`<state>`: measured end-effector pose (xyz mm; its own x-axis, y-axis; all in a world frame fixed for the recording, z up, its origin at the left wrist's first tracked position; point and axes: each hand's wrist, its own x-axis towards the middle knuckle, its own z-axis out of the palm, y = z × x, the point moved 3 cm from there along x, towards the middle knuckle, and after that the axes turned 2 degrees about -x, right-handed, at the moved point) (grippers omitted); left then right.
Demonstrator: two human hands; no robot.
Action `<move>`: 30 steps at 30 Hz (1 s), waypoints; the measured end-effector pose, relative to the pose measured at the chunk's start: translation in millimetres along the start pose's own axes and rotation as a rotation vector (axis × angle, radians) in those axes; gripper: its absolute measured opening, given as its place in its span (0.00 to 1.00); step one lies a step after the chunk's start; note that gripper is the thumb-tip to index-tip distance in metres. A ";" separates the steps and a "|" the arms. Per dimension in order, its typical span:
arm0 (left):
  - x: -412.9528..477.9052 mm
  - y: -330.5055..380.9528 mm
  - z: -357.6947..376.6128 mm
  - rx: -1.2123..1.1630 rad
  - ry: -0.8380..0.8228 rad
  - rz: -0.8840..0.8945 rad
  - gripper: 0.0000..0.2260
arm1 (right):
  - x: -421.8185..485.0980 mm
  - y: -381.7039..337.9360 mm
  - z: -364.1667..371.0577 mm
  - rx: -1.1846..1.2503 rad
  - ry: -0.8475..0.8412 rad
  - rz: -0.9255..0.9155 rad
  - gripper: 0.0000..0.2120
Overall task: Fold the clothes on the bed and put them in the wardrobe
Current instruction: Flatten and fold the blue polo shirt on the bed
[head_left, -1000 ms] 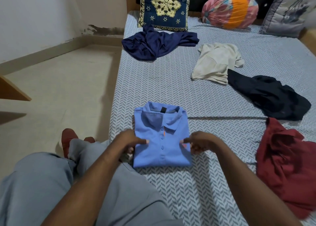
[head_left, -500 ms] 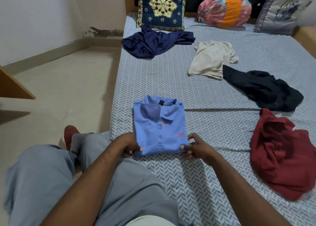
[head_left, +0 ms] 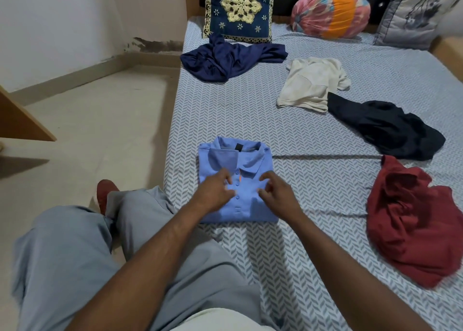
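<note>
The folded polo (head_left: 250, 211) lies at the bed's (head_left: 313, 192) left edge (collar away from the person). The left hand (head_left: 215, 192) and right hand (head_left: 278, 195) rest on its chest, fingers loosely bent and slightly apart, tips touching the cloth.

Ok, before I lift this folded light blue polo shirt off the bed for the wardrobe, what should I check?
1. Fold: the light blue polo shirt is a flat rectangle, collar up: ok.
2. Grip: left hand and right hand lie on top of it, not under its edges: not ok.
3. Support: it lies fully on the grey chevron bed sheet: ok.
4. Way to the wardrobe: not in view, cannot tell.
5. Other clothes: navy garment, cream shirt, black garment, maroon shirt lie crumpled: not ok.
</note>
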<state>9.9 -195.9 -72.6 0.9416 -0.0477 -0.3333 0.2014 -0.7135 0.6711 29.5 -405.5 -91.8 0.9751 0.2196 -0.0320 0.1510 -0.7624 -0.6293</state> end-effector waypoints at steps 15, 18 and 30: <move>50.2 -37.9 -22.6 -0.253 0.315 -0.210 0.10 | 94.3 -53.4 39.6 0.035 0.041 0.044 0.19; 66.1 -28.0 -43.6 -0.270 0.500 -0.159 0.12 | 92.1 -66.9 53.1 -0.103 0.045 -0.141 0.06; 125.5 -5.4 -55.0 0.250 0.261 -0.161 0.13 | 80.2 -59.2 77.9 -0.471 0.199 -0.602 0.11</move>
<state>141.8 -159.5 -81.7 0.9469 0.2347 -0.2200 0.3102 -0.8473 0.4311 86.0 -295.4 -117.7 0.7077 0.5974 0.3772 0.6718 -0.7342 -0.0975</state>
